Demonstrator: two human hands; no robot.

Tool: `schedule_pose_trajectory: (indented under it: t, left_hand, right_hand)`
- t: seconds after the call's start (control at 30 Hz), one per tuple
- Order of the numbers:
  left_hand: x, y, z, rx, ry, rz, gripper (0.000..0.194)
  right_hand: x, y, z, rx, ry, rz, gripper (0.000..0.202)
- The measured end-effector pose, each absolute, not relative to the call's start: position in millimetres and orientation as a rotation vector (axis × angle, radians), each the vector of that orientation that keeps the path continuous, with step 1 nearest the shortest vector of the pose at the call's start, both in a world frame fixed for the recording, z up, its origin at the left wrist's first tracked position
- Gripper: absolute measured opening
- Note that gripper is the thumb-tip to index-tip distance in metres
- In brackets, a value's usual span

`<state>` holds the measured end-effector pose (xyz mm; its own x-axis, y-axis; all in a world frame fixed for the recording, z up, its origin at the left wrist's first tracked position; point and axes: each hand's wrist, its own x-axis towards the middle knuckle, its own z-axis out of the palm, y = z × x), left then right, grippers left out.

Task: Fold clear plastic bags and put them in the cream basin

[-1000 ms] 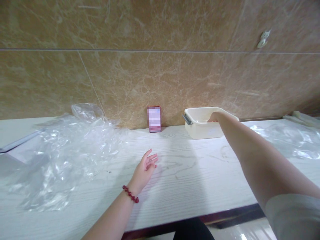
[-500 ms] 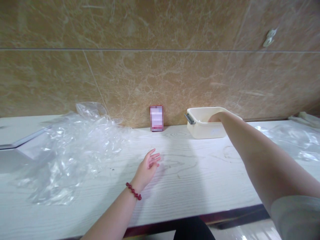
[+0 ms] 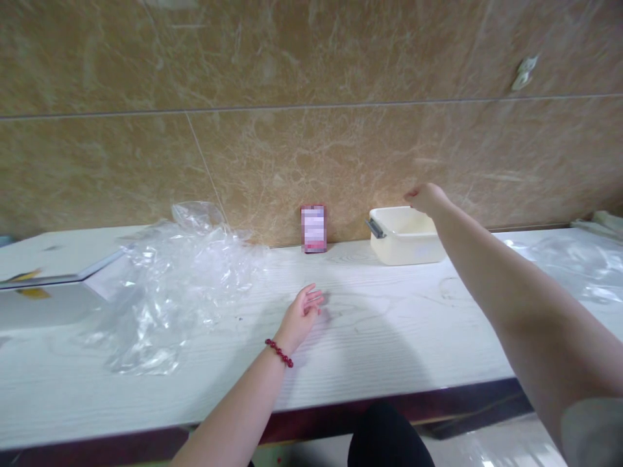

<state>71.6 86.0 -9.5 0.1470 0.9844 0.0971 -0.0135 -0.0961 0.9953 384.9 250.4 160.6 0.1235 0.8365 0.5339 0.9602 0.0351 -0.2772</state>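
Note:
My left hand rests at the table's middle, palm turned sideways, fingers loosely apart and holding nothing; a red bead bracelet circles that wrist. Above the cream plastic bin is my right hand, its fingers pinched together. Whatever they hold, if anything, is too small or hidden to make out. The bin has a grey clip handle on its left side, and my right forearm covers its right end. A small red-edged card or phone with a blurred face leans upright against the wall.
Crumpled clear plastic bags cover the table's left part, beside a white box. More clear plastic lies at the right. A brown marble-patterned wall closes off the back of the white table.
My right hand has come up out of the bin and now hovers over its rim. The view has shifted a little to the left; my left hand keeps its loose pose.

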Motion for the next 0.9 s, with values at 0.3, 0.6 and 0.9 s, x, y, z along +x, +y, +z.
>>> schedule_pose_trajectory:
  t: [0.3,0.6,0.9]
  left_hand:
    - [70,91,-22,1.345,1.016,1.255,0.039]
    - [69,91,-22,1.397,1.031,1.289,0.04]
    - [52,83,-1,1.59,1.227,1.287,0.04]
  right_hand:
    - [269,156,109,-1.424,-1.771,0.097,0.016]
    - [189,129,20,-1.146,-1.853,0.304,0.011]
    - [202,147,-1,-1.205,-1.792,0.414,0.014]
